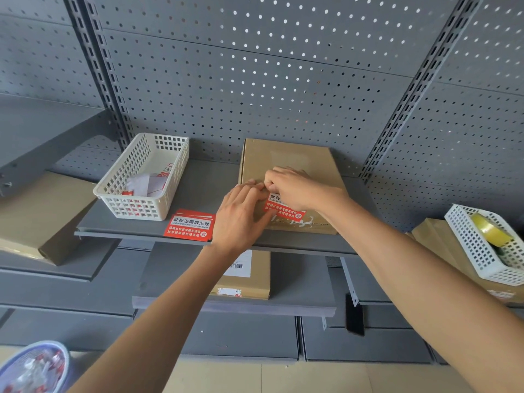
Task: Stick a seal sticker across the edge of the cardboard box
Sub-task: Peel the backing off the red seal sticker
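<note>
Both arms reach onto the shelf (198,177). Left hand (242,215) lies flat, fingers pressed on the box (289,163) top. Right hand (295,188) is curled, pinching the sticker (283,211) top edge. Sticker red/white, reads "此标…", lying across the box's near edge under both hands. Spare sticker (190,224) reads "此标签撕毁无效".

Red seal sticker (189,224) lying on the shelf (198,182): white band reads "此标签撕毁无效", with "CIBIAOQIANSIHUIWUXIAO" beneath. At its 3 o'clock, a second sticker (283,210) on the cardboard box (289,160) shows only "此标". Lower box label (241,265) carries an unreadable barcode
</note>
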